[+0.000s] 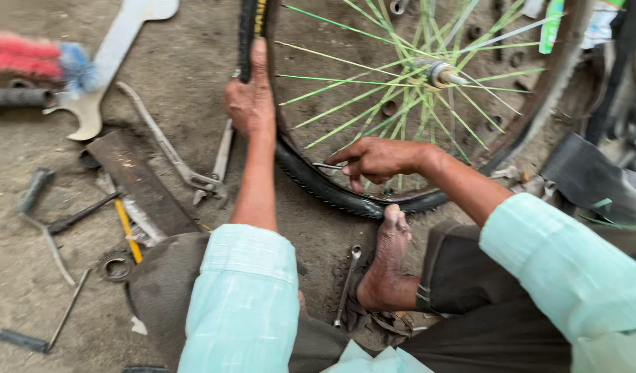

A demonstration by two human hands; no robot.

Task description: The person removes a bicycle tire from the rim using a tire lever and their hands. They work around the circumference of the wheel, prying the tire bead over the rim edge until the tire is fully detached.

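Observation:
A bicycle wheel with green spokes [373, 103] and a black tyre [318, 183] lies on the dirt floor in front of me. My left hand [251, 97] grips the tyre at the wheel's left edge. My right hand [374, 160] reaches inside the rim at the bottom and pinches a thin metal tool [327, 166] against the tyre. My bare foot [387, 259] presses on the tyre's lower edge. The hub axle [444, 73] sits near the wheel's centre.
Tools litter the ground at left: a large flat spanner [107, 62], pliers [194, 173], a flat metal bar [142, 183], a yellow-handled tool [128, 231], bent rods [52, 242]. A small spanner [347, 283] lies by my foot. A black inner tube [587, 176] rests at right.

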